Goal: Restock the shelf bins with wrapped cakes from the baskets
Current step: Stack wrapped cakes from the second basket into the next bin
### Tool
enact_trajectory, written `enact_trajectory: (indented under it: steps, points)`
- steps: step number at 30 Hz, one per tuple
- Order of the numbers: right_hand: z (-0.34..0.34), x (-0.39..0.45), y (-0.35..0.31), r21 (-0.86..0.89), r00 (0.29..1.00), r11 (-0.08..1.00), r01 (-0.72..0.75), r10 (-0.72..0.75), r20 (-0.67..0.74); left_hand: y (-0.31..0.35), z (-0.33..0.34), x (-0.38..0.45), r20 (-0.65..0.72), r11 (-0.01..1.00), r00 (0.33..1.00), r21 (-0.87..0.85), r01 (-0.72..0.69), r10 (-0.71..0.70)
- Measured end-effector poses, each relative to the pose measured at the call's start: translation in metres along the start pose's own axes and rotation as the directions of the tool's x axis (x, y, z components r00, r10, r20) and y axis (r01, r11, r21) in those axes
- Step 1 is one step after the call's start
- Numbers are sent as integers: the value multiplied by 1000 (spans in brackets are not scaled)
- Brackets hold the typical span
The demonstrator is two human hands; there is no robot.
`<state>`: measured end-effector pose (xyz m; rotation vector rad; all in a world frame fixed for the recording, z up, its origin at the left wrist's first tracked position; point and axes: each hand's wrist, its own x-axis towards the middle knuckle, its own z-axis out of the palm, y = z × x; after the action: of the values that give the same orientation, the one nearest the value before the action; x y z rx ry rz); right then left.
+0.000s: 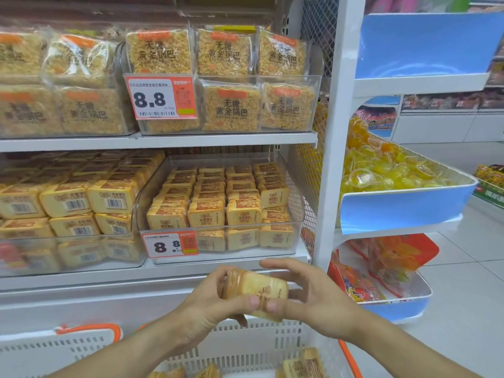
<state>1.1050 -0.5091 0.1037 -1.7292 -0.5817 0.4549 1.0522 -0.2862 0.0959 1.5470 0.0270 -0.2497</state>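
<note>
A wrapped yellow cake (257,289) is held between both hands, low in the middle of the head view, just below the shelf edge. My left hand (211,301) grips its left side, thumb on the front. My right hand (308,293) holds its right side, fingers spread above it and thumb pressed on the front. Straight above stands a clear shelf bin (296,236) with rows of the same cakes (218,203). Below my arms a white basket (245,345) holds several more wrapped cakes (302,364).
A second clear bin (81,266) of cakes stands to the left. The upper shelf carries bags of rice crackers (226,105). At right a white post (331,159) borders blue-fronted racks with yellow jelly cups (381,170) and red snack bags (381,263).
</note>
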Motion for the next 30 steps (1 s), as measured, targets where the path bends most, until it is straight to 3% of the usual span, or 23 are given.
enact_trajectory:
  steps: [2,4,7,9,11,13,15,17,20,24,30]
  points:
    - [-2,-2,-4,90,994,993,-73,65,91,6,1,-2,87,998,996,57,-6,1]
    - [-5,0,-8,83,989,996,-35,23,147,12,2,-3,124,992,992,122,-38,22]
    - [-11,3,-15,14,992,997,76,-77,97,18,1,-3,81,959,988,240,-151,135]
    - [-21,5,-23,-153,985,974,170,-167,29,18,0,0,1,890,971,398,-221,240]
    - [-33,6,-36,-391,951,883,259,-304,-55,18,-4,2,-37,745,932,613,-263,359]
    - [-44,12,-54,-556,882,765,324,-457,-115,14,-13,8,18,484,873,827,-287,487]
    - [-54,22,-73,-634,823,687,355,-551,-137,6,-25,18,98,176,818,956,-236,567]
    - [-65,38,-89,-677,798,636,370,-591,-120,0,-35,26,107,5,805,991,-135,584]
    - [-80,70,-107,-801,859,527,285,-511,-30,-4,-44,35,103,-92,801,994,-61,590]
    - [-86,109,-109,-922,969,361,142,-240,55,-9,-49,42,89,-123,808,992,-20,583]
    - [-81,142,-97,-928,998,367,65,-43,53,-12,-51,45,90,-115,821,993,-30,564]
